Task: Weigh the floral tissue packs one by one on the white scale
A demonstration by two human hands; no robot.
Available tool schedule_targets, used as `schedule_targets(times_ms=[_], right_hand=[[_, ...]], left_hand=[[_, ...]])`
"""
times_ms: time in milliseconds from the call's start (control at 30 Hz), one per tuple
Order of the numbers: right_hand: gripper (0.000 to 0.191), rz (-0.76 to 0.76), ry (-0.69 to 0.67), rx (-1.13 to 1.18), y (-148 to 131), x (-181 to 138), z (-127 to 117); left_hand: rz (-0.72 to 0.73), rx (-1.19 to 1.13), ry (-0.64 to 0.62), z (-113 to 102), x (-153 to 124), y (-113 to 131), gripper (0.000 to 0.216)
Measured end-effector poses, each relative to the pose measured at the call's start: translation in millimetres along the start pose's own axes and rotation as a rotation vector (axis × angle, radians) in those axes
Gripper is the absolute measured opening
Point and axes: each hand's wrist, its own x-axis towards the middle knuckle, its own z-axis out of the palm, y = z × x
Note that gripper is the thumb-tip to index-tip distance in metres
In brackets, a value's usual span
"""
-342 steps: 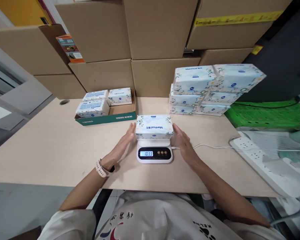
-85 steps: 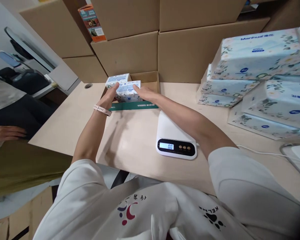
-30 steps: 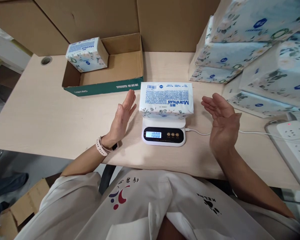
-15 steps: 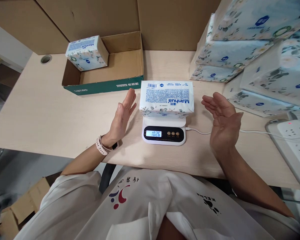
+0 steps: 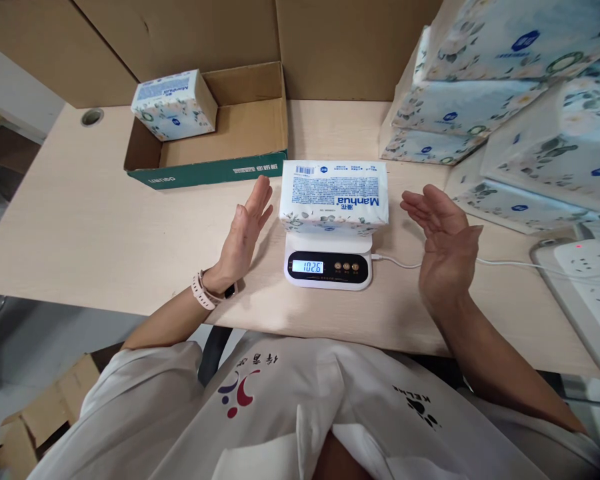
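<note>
A white and blue pack of tissues [image 5: 334, 195], printed with "Manhua", rests on a white digital scale [image 5: 329, 283]. The scale's lit display reads 102.6. My left hand [image 5: 243, 237] is open to the left of the pack, its palm turned toward it and its fingers stretched out. On the other side my right hand [image 5: 443, 243] stays open, fingers extended, apart from the pack. Neither hand touches anything. A white cable [image 5: 397, 263] runs from the scale to the right, passing behind my right hand.
A green and brown cardboard box [image 5: 250, 167] at the back left holds one tissue pack [image 5: 174, 110]. Several more tissue packs [image 5: 445, 113] are stacked at the right. A white power strip [image 5: 587, 273] lies by the right edge. Cardboard panels [image 5: 350, 50] stand along the back.
My right hand has shifted very slightly to the left. The pack, the scale reading and my left hand look the same.
</note>
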Motion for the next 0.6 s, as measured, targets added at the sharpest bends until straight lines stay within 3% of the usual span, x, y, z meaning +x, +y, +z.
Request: schedule_targets(times_ms=[167, 433, 600], right_hand=[[0.062, 0.038, -0.05, -0.044, -1.9, -2.0, -1.4], [0.076, 0.051, -0.267, -0.102, 5.0, -3.4, -5.7], [0.084, 0.076, -0.298, -0.099, 6.4, -2.9, -2.1]], left_hand=[[0.0, 0.005, -0.005, 0.2, -0.2, 1.0, 0.083], [-0.015, 0.012, -0.003, 2.6, 0.0, 3.2, 0.085], [-0.024, 0.021, 0.002, 4.2, 0.6, 2.1, 0.089]])
